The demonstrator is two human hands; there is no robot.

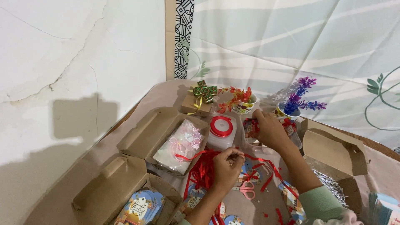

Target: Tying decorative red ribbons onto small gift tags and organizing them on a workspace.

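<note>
My left hand (227,168) rests in a loose fist on a tangle of red ribbon (203,171), pinching a strand of it. My right hand (270,130) reaches farther back and grips a small packet with a red pattern (250,127) beside a clear plastic tub (221,132). That tub carries a red ribbon roll on its lid. Pink-handled scissors (247,190) lie on the table between my forearms. Printed paper tags (246,166) are scattered under the ribbon.
Open cardboard boxes stand left (137,135), front left (109,189) and right (333,152); one holds a clear bag of pink trinkets (181,145), another blue cards (139,208). At the back: a small gift box with a bow (199,100), two little pots of artificial flowers (243,102), (293,106).
</note>
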